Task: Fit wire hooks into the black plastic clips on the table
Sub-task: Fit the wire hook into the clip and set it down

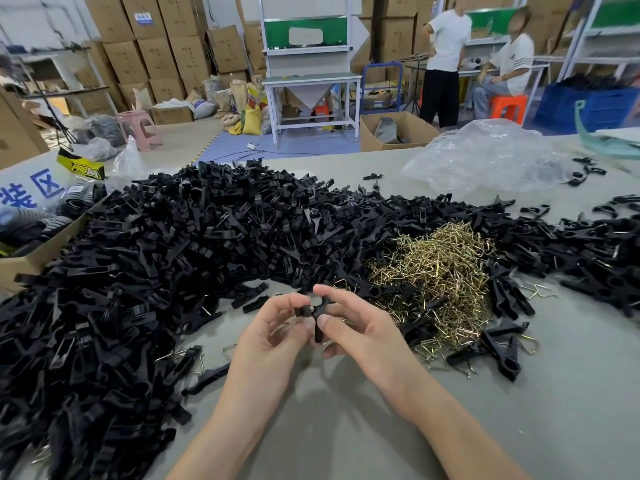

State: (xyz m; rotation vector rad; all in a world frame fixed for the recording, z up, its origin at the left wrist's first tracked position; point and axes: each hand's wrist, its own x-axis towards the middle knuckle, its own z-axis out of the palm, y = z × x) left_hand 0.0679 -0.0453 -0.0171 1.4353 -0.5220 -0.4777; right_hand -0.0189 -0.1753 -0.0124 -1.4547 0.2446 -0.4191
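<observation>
Black clips (156, 254) heaped at left on the surface (346, 438); left hand (273, 337), fingers curled, pinches one end of a clip (317, 318) held above the surface; right hand (360, 334) pinches its body between thumb and forefinger; wire hooks (443, 268) piled at right; the clip is probably light and stiff, best held beside its socket.

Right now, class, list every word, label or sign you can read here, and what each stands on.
"装区" in blue on the white sign at the left edge; more is cut off.
"PRO" on the yellow and black tag; the rest is blurred.
Blue label on a cardboard box: too small to read.
</observation>
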